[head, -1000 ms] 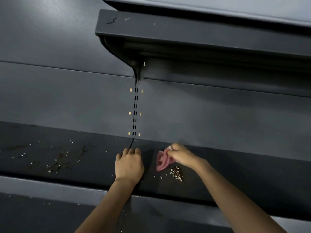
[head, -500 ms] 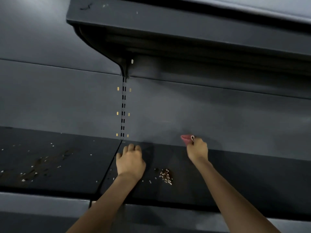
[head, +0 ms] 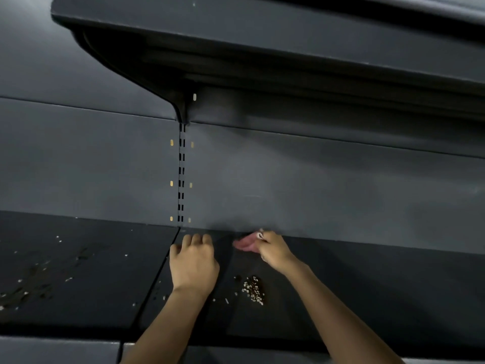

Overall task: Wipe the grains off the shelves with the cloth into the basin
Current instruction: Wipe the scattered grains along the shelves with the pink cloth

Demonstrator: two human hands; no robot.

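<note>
My right hand grips a bunched pink cloth on the dark shelf, close to the back wall. A small pile of pale and brown grains lies on the shelf in front of the cloth, with a few loose grains to its left. My left hand rests on the shelf beside the seam between two shelf boards, fingers curled, holding nothing. More grains are scattered over the left shelf board. No basin is in view.
An upper shelf overhangs the work area above my hands. A slotted upright runs down the grey back wall to the seam. The shelf's front lip runs along the bottom of the view.
My right hand swept the cloth right and back to the wall, then came left again along the back edge. The grain pile and my left hand stayed put; the view shifted.
</note>
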